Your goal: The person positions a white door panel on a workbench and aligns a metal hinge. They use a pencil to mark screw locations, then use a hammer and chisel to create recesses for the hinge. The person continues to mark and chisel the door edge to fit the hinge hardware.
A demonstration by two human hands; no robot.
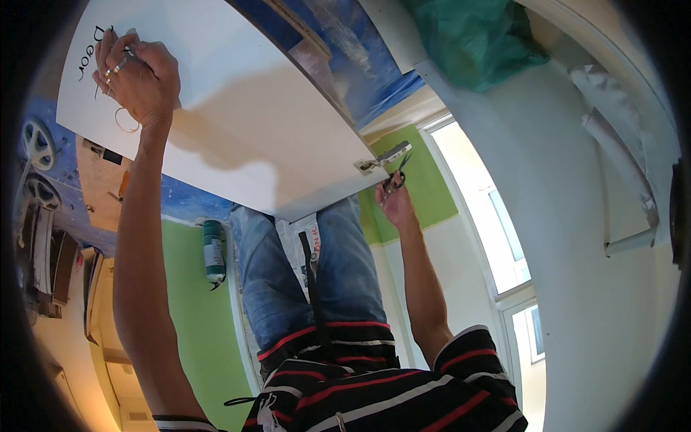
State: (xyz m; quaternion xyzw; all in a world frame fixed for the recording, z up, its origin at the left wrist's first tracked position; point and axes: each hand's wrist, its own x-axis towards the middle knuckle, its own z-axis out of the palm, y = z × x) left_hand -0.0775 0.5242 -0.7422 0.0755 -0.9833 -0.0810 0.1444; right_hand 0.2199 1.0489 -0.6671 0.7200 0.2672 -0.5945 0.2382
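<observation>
White panel point(245, 119) with a hinge at its near right corner, attended by two hands

The panel, a flat board, reaches from the upper left of the view to just above the wearer's thighs; blue sheeting point(191, 193) shows past its edges, though what bears its weight cannot be told. The left hand point(144, 79) lies over the panel toward the far end of the left edge, beside dark handwriting point(85, 63); its fingers are curled, and whether they pinch anything cannot be told. The right hand point(396, 205), beyond the near right corner, grips the handles of dark scissors point(402, 177), blades directed at the metal hinge point(393, 152). Whether blade and hinge touch is unclear.

Handling, as judged from appearance: the panel is probably stiff and rather heavy for its length, its smooth face likely slippery under a flat palm and its corners apt to chip. It is best held by opposite long edges, clear of the hinge. The hinge should prove rigid but liable to swing at its joint; its mounting plate offers the steadier hold. The scissors are light and rigid, best taken by the handle loops, away from the blades.
</observation>
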